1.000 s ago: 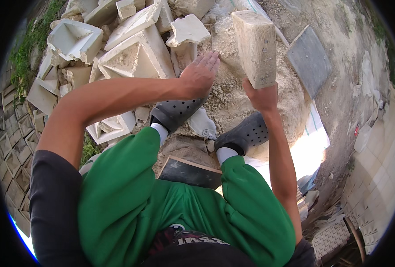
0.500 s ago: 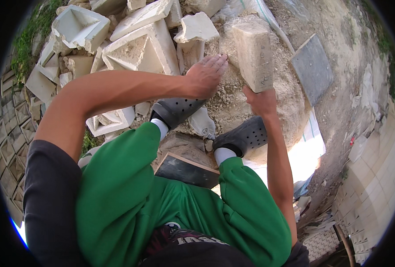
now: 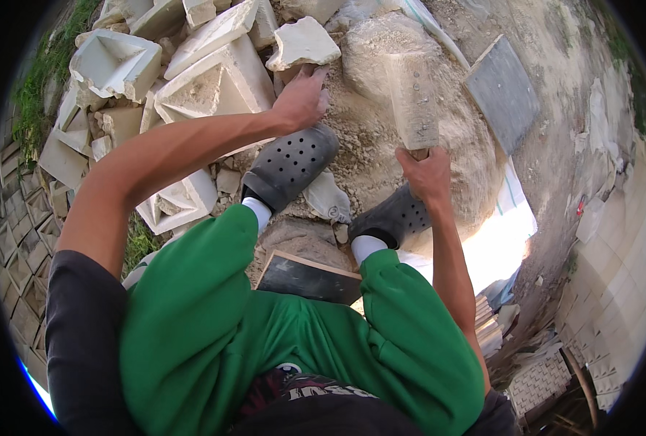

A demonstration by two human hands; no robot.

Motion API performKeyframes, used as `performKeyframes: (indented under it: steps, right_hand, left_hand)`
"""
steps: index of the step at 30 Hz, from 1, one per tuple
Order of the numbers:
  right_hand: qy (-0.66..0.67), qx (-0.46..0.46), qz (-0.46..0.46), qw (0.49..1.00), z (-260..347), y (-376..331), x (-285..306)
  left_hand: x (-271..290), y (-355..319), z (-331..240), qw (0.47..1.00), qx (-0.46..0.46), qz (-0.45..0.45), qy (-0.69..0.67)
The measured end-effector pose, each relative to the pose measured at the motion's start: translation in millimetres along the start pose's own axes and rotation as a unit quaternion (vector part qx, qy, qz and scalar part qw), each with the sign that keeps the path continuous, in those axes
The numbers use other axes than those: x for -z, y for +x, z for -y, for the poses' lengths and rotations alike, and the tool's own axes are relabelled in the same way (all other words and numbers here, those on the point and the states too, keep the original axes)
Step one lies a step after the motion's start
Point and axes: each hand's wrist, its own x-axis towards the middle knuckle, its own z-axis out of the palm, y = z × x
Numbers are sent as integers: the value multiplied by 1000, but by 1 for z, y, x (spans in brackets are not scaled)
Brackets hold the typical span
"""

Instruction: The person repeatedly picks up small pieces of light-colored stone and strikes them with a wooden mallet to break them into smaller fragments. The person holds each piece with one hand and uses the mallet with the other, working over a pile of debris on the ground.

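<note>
Firstly, right hand (image 3: 428, 176): closed around the short handle at the near end of the block tool.
Block tool (image 3: 414, 109): long, pale, dusty, dotted with small marks along its upper face; held in front of the earth mound, far end pointing away from the person; contact with the mound cannot be told.
Left hand (image 3: 301, 103): fingers curled, just beside the near edge of the broken white slab; whether it grips anything cannot be told.
Broken white slab (image 3: 303, 42): jagged-edged, among the rubble.
Earth mound (image 3: 461, 131): pale, crumbly, beyond the clogs.
Recessed block (image 3: 219, 86): off-white, angular hollow, left of the left hand.
Hollow block (image 3: 113, 64): white, open face showing, farther left.
Grey slab (image 3: 503, 94): flat, four-sided, right of the mound.
Clogs (image 3: 291, 166): one pair, dark grey, perforated, worn over white socks.
Dark panel (image 3: 308, 278): pale-edged, between the green-clad legs.
</note>
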Motion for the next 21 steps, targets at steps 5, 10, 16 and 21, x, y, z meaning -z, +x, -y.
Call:
performKeyframes:
  steps: [5, 10, 16, 21]
  right_hand:
    - [25, -25, 5, 999, -31, -8, -10]
    - [38, -28, 24, 999, -32, -6, -10]
    - [67, -21, 24, 997, -37, -1, -17]
    - [64, -7, 21, 998, -33, -3, -14]
  left_hand:
    - [-17, 3, 13, 988, -106, -23, 109]
    - [9, 20, 3, 979, -102, 99, 145]
    - [13, 26, 11, 961, -158, 140, 177]
    - [4, 23, 0, 975, -108, 175, 83]
